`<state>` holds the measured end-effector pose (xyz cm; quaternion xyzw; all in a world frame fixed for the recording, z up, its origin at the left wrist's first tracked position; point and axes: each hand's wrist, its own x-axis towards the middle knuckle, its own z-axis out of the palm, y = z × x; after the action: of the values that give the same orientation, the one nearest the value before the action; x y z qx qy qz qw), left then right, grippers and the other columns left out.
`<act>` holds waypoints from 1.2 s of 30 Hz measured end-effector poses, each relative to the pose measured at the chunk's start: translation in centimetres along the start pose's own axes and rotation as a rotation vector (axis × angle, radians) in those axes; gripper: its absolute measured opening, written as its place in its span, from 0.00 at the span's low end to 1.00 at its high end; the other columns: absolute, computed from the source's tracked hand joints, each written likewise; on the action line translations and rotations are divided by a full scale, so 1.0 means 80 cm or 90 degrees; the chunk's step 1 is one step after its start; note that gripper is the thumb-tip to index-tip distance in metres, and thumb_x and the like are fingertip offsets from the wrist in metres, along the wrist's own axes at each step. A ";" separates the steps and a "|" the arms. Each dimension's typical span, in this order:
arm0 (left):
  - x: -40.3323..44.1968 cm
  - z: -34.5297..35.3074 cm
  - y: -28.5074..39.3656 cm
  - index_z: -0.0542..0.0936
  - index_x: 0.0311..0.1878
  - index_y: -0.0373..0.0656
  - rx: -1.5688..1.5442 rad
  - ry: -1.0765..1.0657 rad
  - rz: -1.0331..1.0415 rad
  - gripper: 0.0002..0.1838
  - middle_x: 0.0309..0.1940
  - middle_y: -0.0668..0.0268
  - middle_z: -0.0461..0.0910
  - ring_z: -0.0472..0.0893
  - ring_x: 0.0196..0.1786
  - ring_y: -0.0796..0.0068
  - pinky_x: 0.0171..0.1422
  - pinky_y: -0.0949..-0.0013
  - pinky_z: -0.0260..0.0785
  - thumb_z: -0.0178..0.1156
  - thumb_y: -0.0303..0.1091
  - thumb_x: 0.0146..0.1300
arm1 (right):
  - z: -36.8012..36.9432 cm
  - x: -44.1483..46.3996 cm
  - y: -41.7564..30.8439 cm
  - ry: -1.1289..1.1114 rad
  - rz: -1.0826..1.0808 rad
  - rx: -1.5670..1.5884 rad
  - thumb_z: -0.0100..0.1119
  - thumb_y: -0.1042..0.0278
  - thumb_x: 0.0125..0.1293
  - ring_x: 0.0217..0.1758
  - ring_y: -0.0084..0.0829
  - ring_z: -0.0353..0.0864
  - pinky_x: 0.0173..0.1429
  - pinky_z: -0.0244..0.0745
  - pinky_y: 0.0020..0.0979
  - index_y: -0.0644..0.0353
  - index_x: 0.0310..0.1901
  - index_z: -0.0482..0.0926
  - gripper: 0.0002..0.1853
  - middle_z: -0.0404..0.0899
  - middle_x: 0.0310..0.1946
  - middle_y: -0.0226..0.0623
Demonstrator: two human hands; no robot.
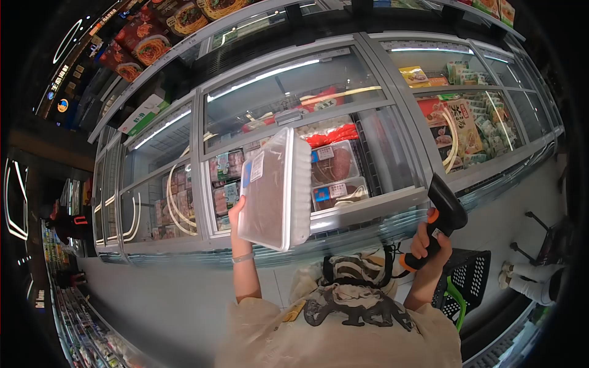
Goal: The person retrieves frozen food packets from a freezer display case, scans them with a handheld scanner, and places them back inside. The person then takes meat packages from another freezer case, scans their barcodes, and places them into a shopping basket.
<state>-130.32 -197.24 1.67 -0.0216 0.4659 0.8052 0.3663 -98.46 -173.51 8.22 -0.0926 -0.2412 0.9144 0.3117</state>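
My left hand (236,216) grips the left edge of a white plastic tray of meat (268,190) under clear film, with a blue and white label near its top. The tray is tilted up in front of a freezer (313,222). My right hand (431,245) is wrapped round the handle of a black and orange handheld scanner (446,207), held at the freezer's front edge. Behind the tray, the open freezer section holds packed meat trays (331,164) and a red package (331,136).
Glass lids cover the neighbouring sections, with bagged food (463,126) at the right. A black basket with a green handle (471,276) is at the lower right. A person's legs (532,279) show beyond it. Boxes (144,46) line the upper shelf.
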 end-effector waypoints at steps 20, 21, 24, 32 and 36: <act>0.348 -0.059 -0.249 0.42 0.63 0.48 0.507 -0.069 -0.085 0.38 0.57 0.54 0.53 0.60 0.53 0.64 0.50 0.59 0.60 0.52 0.44 0.55 | -0.037 0.053 -0.006 0.234 -0.001 0.014 0.48 0.66 0.52 0.14 0.24 0.61 0.18 0.60 0.25 0.59 0.50 0.58 0.23 0.61 0.19 0.35; 0.336 -0.040 -0.225 0.41 0.63 0.49 0.489 -0.101 -0.131 0.39 0.58 0.55 0.52 0.59 0.56 0.64 0.51 0.60 0.59 0.52 0.44 0.55 | -0.040 0.057 -0.006 0.249 0.010 0.017 0.48 0.65 0.52 0.14 0.24 0.61 0.18 0.60 0.25 0.59 0.50 0.58 0.22 0.61 0.19 0.35; 0.333 -0.043 -0.227 0.39 0.63 0.44 0.396 -0.129 -0.189 0.40 0.60 0.57 0.51 0.52 0.61 0.66 0.60 0.66 0.47 0.52 0.44 0.55 | -0.047 0.076 -0.007 0.251 0.047 0.016 0.47 0.65 0.53 0.14 0.23 0.60 0.18 0.60 0.25 0.58 0.51 0.57 0.22 0.61 0.19 0.34; 0.342 -0.079 -0.267 0.44 0.63 0.42 0.314 -0.165 -0.170 0.38 0.55 0.60 0.60 0.59 0.57 0.69 0.59 0.71 0.49 0.54 0.34 0.53 | -0.050 0.103 0.002 0.246 0.068 -0.009 0.47 0.65 0.54 0.14 0.23 0.60 0.18 0.59 0.25 0.56 0.52 0.57 0.23 0.61 0.20 0.34; 0.334 -0.073 -0.272 0.51 0.60 0.36 0.337 -0.016 -0.143 0.36 0.54 0.55 0.61 0.60 0.56 0.68 0.59 0.71 0.49 0.56 0.36 0.49 | -0.050 0.104 0.007 0.234 0.076 -0.012 0.47 0.65 0.54 0.14 0.23 0.59 0.19 0.59 0.25 0.55 0.52 0.57 0.23 0.60 0.20 0.34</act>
<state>-138.37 -180.03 -27.66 0.0333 0.6498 0.6101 0.4521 -104.02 -167.24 4.32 -0.2752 -0.1825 0.8967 0.2948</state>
